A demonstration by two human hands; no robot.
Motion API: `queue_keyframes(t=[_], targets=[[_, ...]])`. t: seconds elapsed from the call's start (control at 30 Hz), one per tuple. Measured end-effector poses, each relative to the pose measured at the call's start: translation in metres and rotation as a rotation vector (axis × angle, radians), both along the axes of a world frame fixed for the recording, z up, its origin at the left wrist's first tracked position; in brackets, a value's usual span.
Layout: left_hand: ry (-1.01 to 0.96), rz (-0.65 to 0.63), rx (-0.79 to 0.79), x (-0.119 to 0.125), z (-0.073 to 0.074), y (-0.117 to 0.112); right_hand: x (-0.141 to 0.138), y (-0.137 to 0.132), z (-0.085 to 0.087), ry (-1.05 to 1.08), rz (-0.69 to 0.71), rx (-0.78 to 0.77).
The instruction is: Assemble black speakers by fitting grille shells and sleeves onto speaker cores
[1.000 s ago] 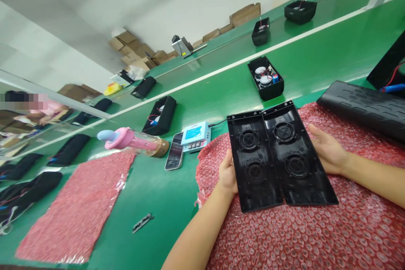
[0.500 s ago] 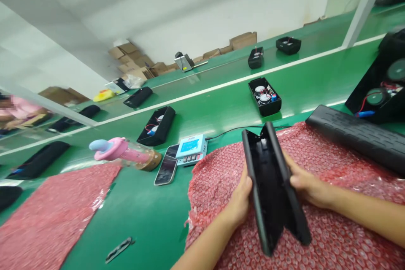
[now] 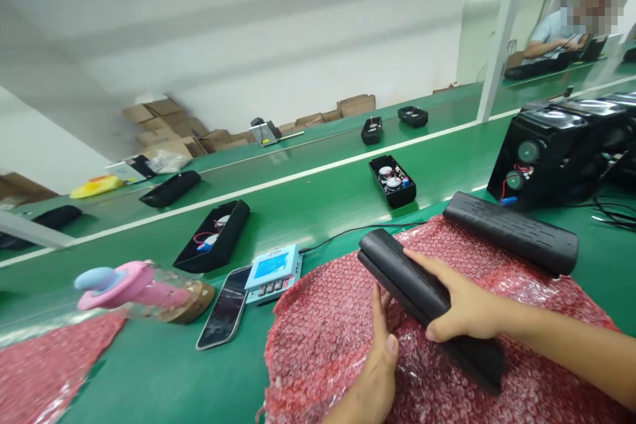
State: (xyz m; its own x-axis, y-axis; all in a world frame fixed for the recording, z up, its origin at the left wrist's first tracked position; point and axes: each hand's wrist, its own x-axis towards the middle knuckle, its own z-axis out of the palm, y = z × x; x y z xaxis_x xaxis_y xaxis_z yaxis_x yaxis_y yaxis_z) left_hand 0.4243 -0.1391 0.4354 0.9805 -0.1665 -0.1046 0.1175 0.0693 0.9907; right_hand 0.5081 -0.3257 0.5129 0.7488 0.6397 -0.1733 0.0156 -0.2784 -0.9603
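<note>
A black plastic speaker shell (image 3: pixel 392 271) is tilted above the pink bubble wrap (image 3: pixel 318 338), its outer side turned up. My right hand (image 3: pixel 462 305) wraps over the top of it, thumb on the near side and fingers along the far side. Beside the shell's left edge is my left hand (image 3: pixel 380 358), fingers stretched out and apart from the thumb; whether its fingertips touch the shell I cannot tell. Behind my right hand, a second black shell with a ridged pattern (image 3: pixel 511 232) lies on the wrap.
To the left are a phone (image 3: pixel 226 308), a light-blue device with a screen (image 3: pixel 273 271) and a pink bottle (image 3: pixel 154 291) on its side. Open speaker halves with wiring (image 3: pixel 392 182) sit along the green belt. Stacked speaker housings (image 3: pixel 541 152) stand at right. A co-worker (image 3: pixel 551 40) sits beyond.
The shell has been turned over from its hollow side to its outer side. My right hand has shifted over its top, and my left hand has loosened from its side. The view has swung right.
</note>
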Motion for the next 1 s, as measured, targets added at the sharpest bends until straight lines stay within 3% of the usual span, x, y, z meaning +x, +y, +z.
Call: queue_keyframes(t=[0.13,0.23,0.33,0.5,0.6,0.67,0.8,0.9,1.0], targets=[[0.023,0.063,0.007,0.006,-0.006,0.0,0.01,-0.039,0.005,-0.608,-0.109,-0.643],[0.019,0.047,0.035,0.006,-0.012,0.001,0.012,-0.062,0.0,-0.654,-0.182,-0.929],[-0.029,0.049,0.081,0.005,-0.022,0.003,0.017,-0.072,-0.006,-0.631,-0.229,-1.03],[-0.078,0.036,0.133,0.007,-0.039,0.013,0.034,-0.064,-0.017,-0.632,-0.318,-1.065],[-0.014,0.014,0.124,0.013,-0.034,0.023,0.04,-0.061,-0.022,-0.634,-0.349,-1.03],[0.042,0.038,0.12,0.025,-0.022,0.027,0.04,-0.062,-0.024,-0.639,-0.351,-1.002],[0.16,0.162,0.253,0.086,0.019,0.022,0.037,-0.065,-0.024,-0.629,-0.343,-0.982],[0.147,0.261,0.323,0.162,0.046,0.009,0.037,-0.065,-0.019,-0.597,-0.327,-0.965],[0.181,0.361,0.366,0.238,0.059,-0.007,0.037,-0.064,-0.012,-0.555,-0.31,-0.938]])
